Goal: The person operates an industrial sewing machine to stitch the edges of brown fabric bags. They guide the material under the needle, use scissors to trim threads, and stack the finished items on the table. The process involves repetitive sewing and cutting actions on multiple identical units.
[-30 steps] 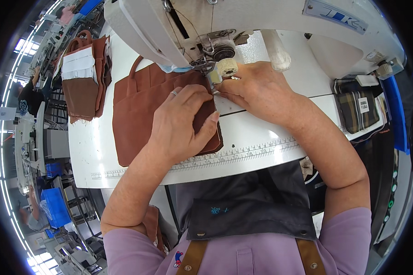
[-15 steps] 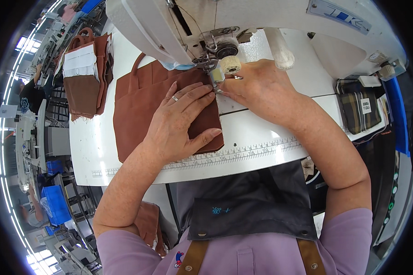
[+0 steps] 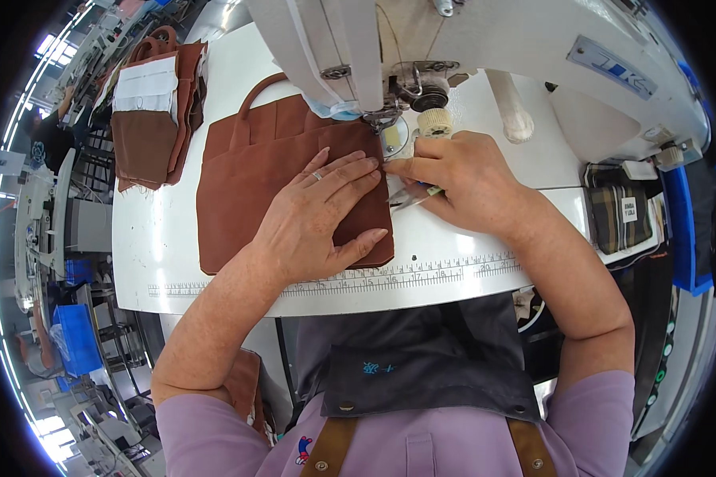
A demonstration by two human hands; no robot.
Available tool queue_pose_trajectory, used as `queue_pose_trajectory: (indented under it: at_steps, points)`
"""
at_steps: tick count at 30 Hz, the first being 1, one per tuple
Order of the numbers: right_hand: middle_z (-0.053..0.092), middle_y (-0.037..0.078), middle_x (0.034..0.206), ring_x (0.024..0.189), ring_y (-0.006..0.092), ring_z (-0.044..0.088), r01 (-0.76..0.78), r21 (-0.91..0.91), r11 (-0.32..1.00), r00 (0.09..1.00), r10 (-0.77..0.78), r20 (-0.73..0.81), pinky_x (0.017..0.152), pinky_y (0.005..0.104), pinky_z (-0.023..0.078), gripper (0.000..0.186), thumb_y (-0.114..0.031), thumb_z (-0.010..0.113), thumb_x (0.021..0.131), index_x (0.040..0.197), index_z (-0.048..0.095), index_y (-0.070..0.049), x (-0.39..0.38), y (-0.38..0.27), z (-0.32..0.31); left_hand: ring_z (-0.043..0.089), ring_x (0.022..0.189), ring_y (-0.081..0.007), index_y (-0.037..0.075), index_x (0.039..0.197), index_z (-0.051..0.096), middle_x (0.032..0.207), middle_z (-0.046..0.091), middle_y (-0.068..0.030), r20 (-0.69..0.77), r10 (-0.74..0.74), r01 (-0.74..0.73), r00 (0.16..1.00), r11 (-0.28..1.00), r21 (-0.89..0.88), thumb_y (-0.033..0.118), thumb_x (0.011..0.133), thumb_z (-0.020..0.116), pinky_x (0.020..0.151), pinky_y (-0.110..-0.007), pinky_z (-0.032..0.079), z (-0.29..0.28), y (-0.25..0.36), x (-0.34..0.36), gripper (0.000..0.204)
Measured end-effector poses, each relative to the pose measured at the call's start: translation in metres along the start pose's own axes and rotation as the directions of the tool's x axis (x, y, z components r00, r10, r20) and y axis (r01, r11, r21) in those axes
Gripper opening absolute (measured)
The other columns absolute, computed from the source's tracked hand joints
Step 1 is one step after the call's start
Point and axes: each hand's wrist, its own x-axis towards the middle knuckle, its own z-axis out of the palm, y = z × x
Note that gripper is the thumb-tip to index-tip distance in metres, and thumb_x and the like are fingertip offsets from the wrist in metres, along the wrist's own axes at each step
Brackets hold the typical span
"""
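Observation:
My left hand (image 3: 314, 211) lies flat on a brown leather bag piece (image 3: 239, 199), fingers spread and pointing toward its right edge. The piece has a looped handle (image 3: 254, 91) at the top and rests on the white sewing machine bed. At that right edge my right hand (image 3: 469, 179) is closed, its index fingertip touching or close to the leather. Thread snips (image 3: 412, 196) with silver blades and a bit of green are held in it, blades toward the leather. The machine's needle and foot area (image 3: 386, 119) is just above the piece's upper right corner; the needle tip cannot be made out.
A stack of brown bag pieces (image 3: 147, 119) lies at the far left. Along the bed's front edge runs a printed ruler (image 3: 406, 274). Dark plaid fabric (image 3: 612, 215) and a blue bin (image 3: 688, 230) are at the right. The machine arm (image 3: 517, 40) spans the top.
My right hand has drawn back from beside the needle toward me, and the snips' blades now show. The leather's right edge now sits clear of the foot. The whole view has shifted slightly.

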Motion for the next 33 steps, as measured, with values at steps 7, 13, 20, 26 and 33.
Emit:
queue_pose_trajectory:
  at_steps: [7,13,20,26,33]
  points:
    - [0.065,0.002,0.089,0.069,0.0255,0.065,0.032,-0.08,0.996,0.999,-0.031,0.007,0.066,0.0408,0.053,0.043,-0.019,0.079,0.074,0.117,0.073,-0.017,0.001,-0.005,-0.003,0.056,0.138,-0.032,0.003,0.133,0.065,0.142,0.061,-0.0137,-0.021,-0.001,0.001,1.0,1.0,-0.026,0.028,0.083,0.081,0.118,-0.055,0.04,0.001,-0.004,0.001,0.058]
    - [0.066,0.006,0.088,0.069,0.0271,0.067,-0.09,-0.152,0.984,0.995,0.096,0.034,0.067,0.0409,0.054,0.043,-0.021,0.078,0.079,0.122,0.073,-0.018,0.006,-0.006,0.002,0.059,0.134,-0.0333,0.001,0.128,0.068,0.138,0.064,-0.0149,-0.087,0.012,-0.014,0.996,1.0,-0.02,0.027,0.084,0.081,0.116,-0.055,0.043,0.004,-0.02,0.01,0.052]
    - [0.066,0.009,0.09,0.07,0.0288,0.068,-0.136,-0.137,0.981,0.989,0.142,0.036,0.065,0.0429,0.055,0.046,-0.023,0.077,0.081,0.126,0.072,-0.02,0.008,-0.004,0.001,0.064,0.124,-0.0359,-0.002,0.123,0.071,0.131,0.068,-0.0168,-0.14,0.007,-0.007,0.99,1.0,0.001,0.029,0.086,0.081,0.11,-0.049,0.049,0.008,-0.032,0.024,0.048]
    - [0.067,0.007,0.095,0.077,0.03,0.068,-0.155,-0.095,0.983,0.986,0.16,0.049,0.069,0.0429,0.058,0.044,-0.02,0.078,0.08,0.124,0.073,-0.02,0.005,0.003,0.002,0.067,0.117,-0.0355,0.0,0.123,0.072,0.127,0.07,-0.0159,-0.157,0.016,-0.013,0.987,1.0,0.019,0.032,0.085,0.081,0.104,-0.046,0.053,0.007,-0.038,0.028,0.05]
    - [0.066,0.003,0.092,0.079,0.0294,0.067,-0.008,0.002,1.0,1.0,0.008,0.004,0.069,0.043,0.056,0.031,-0.016,0.076,0.081,0.112,0.074,-0.016,0.004,0.008,0.001,0.068,0.118,-0.0319,0.003,0.117,0.073,0.129,0.07,-0.013,-0.128,0.192,-0.189,0.973,0.981,0.037,0.031,0.075,0.089,0.106,-0.049,0.052,-0.009,-0.031,0.026,0.054]
